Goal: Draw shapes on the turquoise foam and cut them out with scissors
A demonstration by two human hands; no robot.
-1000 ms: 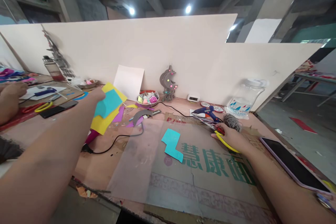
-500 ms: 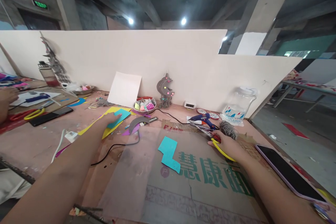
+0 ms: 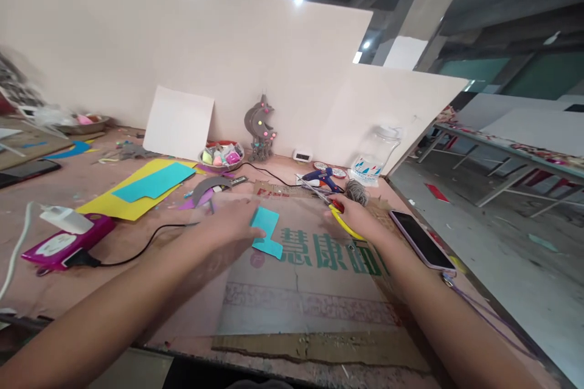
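Note:
My left hand [image 3: 237, 222] is at the left edge of a small turquoise felt piece [image 3: 270, 232], which lies on the clear sheet over the printed cardboard; its fingertips touch the felt. My right hand [image 3: 351, 214] holds scissors [image 3: 347, 228] with yellow and red handles, their blades pointing up and left toward a blue glue gun [image 3: 319, 179]. A longer turquoise piece [image 3: 157, 182] rests on yellow felt [image 3: 130, 209] at the left. A grey felt crescent [image 3: 210, 186] lies behind my left hand.
A phone [image 3: 422, 240] lies at the right edge. Behind stand a clear jug [image 3: 376, 155], a moon ornament [image 3: 261, 124], a basket of clay [image 3: 222, 155] and a white card [image 3: 179, 124]. At the left is a pink power bank [image 3: 68, 246] with cables. Grey twine [image 3: 356, 192] sits near the scissors.
My left hand has moved right, from the longer turquoise piece on the yellow felt to the small turquoise piece. My right hand still holds the scissors. The view has turned and tilted downward.

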